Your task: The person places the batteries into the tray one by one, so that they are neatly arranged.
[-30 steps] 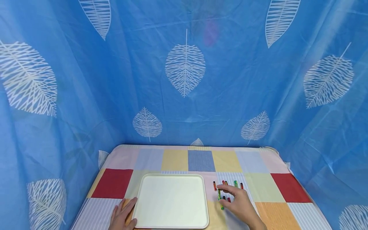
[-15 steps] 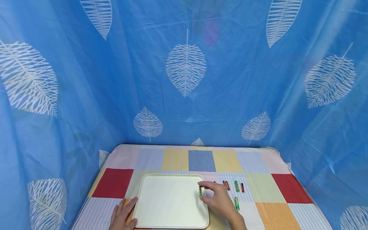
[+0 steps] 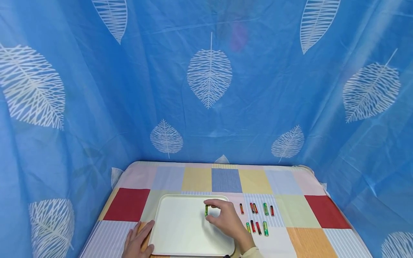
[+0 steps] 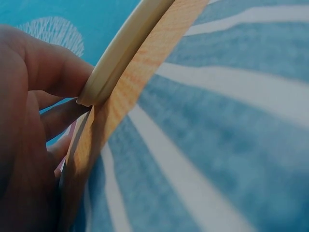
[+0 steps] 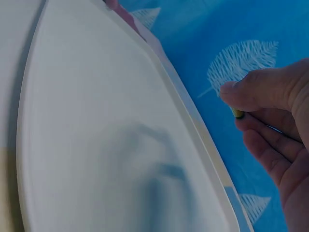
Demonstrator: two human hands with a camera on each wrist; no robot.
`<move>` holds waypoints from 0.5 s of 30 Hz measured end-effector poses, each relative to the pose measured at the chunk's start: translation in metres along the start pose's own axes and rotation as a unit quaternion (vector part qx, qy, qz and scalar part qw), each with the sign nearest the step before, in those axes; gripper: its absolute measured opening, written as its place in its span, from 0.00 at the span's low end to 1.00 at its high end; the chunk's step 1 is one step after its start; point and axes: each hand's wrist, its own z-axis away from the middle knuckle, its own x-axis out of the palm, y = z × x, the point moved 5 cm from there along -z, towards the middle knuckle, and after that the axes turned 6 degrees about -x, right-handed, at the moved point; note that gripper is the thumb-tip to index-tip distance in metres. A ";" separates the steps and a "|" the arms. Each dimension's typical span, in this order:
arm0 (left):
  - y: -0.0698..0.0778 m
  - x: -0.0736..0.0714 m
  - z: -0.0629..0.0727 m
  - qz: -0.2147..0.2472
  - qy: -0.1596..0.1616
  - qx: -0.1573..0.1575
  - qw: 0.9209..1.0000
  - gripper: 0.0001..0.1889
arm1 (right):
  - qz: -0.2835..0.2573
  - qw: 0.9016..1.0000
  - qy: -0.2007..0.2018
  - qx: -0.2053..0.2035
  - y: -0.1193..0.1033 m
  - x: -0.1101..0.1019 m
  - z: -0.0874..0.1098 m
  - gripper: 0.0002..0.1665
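My right hand (image 3: 226,219) pinches a small green battery (image 3: 206,210) upright between thumb and fingertips above the right half of the cream tray (image 3: 177,229). In the right wrist view only the battery's end (image 5: 237,113) shows below the thumb; the rest is hidden by the fingers. The hand's shadow falls on the tray floor. My left hand (image 3: 137,242) lies at the tray's left edge, fingers spread, touching the rim. The left wrist view shows a digit against the tray rim (image 4: 113,60) and other fingers beside it.
Right of the tray, several red-and-black batteries (image 3: 241,209) and green batteries (image 3: 265,228) lie in two loose rows on the patchwork tablecloth (image 3: 306,240). A blue curtain with white leaf prints (image 3: 226,136) surrounds the table.
My right hand has moved left from among the batteries, carrying the green battery over the tray. Batteries it was covering now show. My left hand stays at the tray's edge.
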 end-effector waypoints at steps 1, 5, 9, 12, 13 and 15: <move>0.000 0.000 -0.001 -0.002 0.001 -0.001 1.000 0.42 | -0.003 1.000 -0.003 -0.004 -0.002 0.003 -0.003 0.26; 0.002 0.000 -0.002 -0.004 0.003 -0.006 1.000 0.42 | -0.018 1.000 -0.014 -0.018 -0.010 0.019 -0.013 0.26; 0.002 0.001 -0.001 -0.001 0.003 -0.008 1.000 0.42 | -0.031 0.999 -0.022 -0.031 -0.018 0.036 -0.022 0.26; 0.002 0.000 0.000 -0.001 0.005 -0.008 1.000 0.42 | -0.041 0.998 -0.023 -0.039 -0.024 0.047 -0.028 0.25; 0.002 0.000 0.001 0.000 0.005 -0.009 1.000 0.42 | -0.045 0.998 -0.024 -0.041 -0.026 0.050 -0.030 0.25; 0.002 0.000 0.001 0.001 0.006 -0.011 1.000 0.43 | -0.049 0.998 -0.026 -0.044 -0.029 0.057 -0.034 0.25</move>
